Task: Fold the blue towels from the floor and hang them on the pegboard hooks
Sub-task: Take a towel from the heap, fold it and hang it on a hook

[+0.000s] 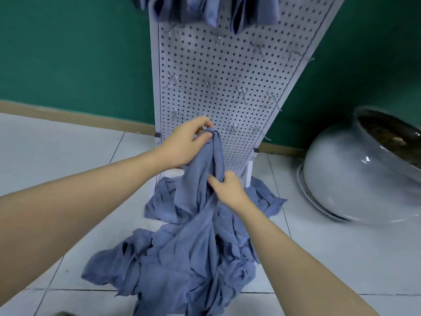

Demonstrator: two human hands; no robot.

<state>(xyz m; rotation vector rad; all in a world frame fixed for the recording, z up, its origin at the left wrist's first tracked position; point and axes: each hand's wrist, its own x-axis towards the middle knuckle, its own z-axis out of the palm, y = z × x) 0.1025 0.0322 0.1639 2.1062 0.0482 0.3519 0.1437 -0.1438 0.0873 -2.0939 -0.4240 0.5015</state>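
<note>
A heap of blue towels [182,258] lies on the tiled floor in front of a white pegboard [223,71]. One blue towel [200,169] is lifted out of the heap in a bunched column. My left hand [184,142] pinches its top end right at a low metal hook on the board. My right hand [227,188] grips the same towel lower down on its right side. Several bare metal hooks [241,92] stick out across the board. Folded blue towels [205,8] hang along the board's top edge.
A large grey ceramic pot [355,174] stands on the floor to the right of the board. A green wall [75,53] with a brown baseboard runs behind. Light floor tiles [57,151] spread to the left and right of the heap.
</note>
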